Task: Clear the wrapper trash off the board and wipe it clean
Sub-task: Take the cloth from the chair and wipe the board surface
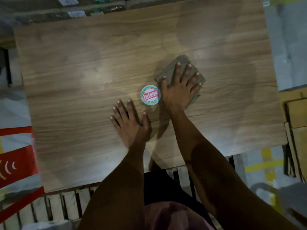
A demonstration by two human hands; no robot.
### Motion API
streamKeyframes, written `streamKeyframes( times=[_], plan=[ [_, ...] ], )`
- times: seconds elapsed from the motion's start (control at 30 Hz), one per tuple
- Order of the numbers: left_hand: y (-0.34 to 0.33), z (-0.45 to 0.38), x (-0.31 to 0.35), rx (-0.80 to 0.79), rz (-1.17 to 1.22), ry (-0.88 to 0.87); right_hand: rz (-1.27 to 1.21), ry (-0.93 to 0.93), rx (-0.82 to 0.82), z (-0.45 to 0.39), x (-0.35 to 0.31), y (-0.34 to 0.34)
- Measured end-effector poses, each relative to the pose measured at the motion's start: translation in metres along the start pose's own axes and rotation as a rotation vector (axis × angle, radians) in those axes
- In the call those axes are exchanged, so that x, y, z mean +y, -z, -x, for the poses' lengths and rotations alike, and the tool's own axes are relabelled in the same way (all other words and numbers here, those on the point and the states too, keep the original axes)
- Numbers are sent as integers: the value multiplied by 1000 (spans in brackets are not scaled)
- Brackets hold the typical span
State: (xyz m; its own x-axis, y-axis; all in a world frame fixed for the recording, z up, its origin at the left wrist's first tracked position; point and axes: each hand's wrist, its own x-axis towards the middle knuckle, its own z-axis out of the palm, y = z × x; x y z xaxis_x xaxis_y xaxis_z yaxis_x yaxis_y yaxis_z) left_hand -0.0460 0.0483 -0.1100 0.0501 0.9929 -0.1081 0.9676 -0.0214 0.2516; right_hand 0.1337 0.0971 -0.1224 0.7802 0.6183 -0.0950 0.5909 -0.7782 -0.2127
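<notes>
A large wood-grain board (83,83) fills most of the view. My right hand (178,87) lies flat with its fingers spread on a folded grey-brown cloth (172,68), right of the board's centre. Just left of that hand, a round sticker (150,95) with red lettering on a white and teal disc lies on the board. My left hand (128,122) rests palm down on the bare wood below the sticker, fingers apart, holding nothing. No loose wrapper shows on the board.
The board sits on a slatted wooden pallet (66,205). A red plastic object (15,163) stands at the left edge. Stacked cardboard (295,135) leans at the right. Boxes (74,7) line the far side. Yellow floor markings (265,165) show at lower right.
</notes>
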Motion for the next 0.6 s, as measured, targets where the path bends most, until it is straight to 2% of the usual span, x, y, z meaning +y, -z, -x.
streamKeyframes(
  times=[0.07,0.2,0.3,0.37,0.53,0.6],
  plan=[
    [1,0,0,-14,-5,-1,9,19,-8,3,-6,0],
    [2,1,0,-35,-22,3,71,363,-104,11,-10,-1],
    [1,2,0,-34,-36,5,64,479,-112,-1,0,1],
    [1,0,2,-34,-15,8,65,462,-85,-18,7,5],
    [2,0,1,-34,-22,14,63,140,-78,-30,-14,4],
    [2,0,1,-37,-23,10,67,156,-93,-25,-28,1]
  ],
)
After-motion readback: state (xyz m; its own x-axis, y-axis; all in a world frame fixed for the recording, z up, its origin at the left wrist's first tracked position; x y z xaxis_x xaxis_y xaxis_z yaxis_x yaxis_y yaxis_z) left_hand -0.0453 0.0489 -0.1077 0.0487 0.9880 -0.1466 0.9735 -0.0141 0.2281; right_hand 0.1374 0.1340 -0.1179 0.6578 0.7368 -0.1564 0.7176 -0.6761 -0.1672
